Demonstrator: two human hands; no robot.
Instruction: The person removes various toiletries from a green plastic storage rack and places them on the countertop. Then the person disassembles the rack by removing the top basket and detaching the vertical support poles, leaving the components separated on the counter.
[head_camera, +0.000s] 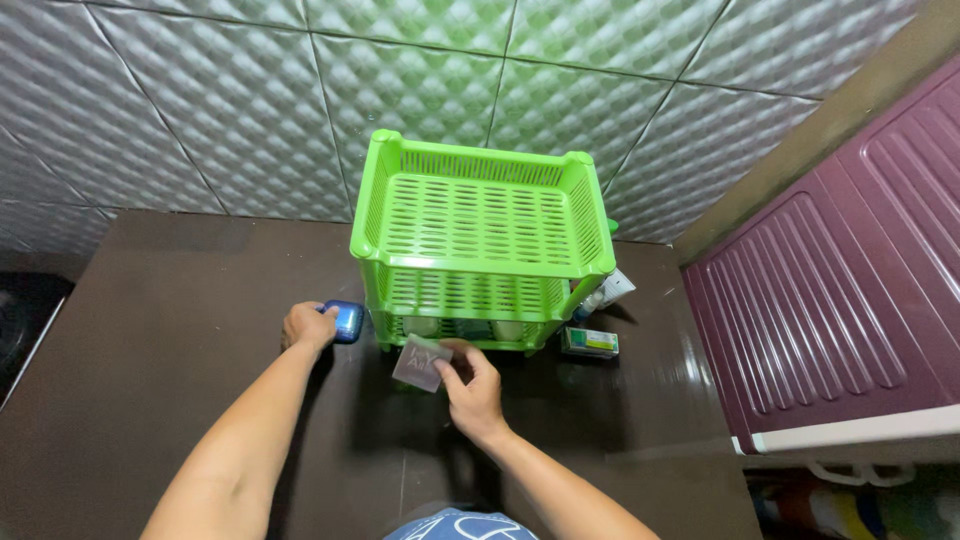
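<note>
A dark brown table (180, 380) was viewed from above, set against a grey quilted wall panel (250, 110). A bright green slotted plastic rack (482, 215) with stacked tiers was standing upright near the table's far edge.

The left hand (308, 326) was closed around a small blue object (347, 321), which was held low at the table surface, just beside the rack's lower left corner.

The right hand (473, 385) was gripping a small flat grey packet (421, 362) between thumb and fingers; the packet was held tilted, directly in front of the rack's lowest tier.

A small green and white box (589, 342) was lying on the table just right of the rack's base. A maroon ribbed cabinet (840, 290) was observed to the right of the table.
</note>
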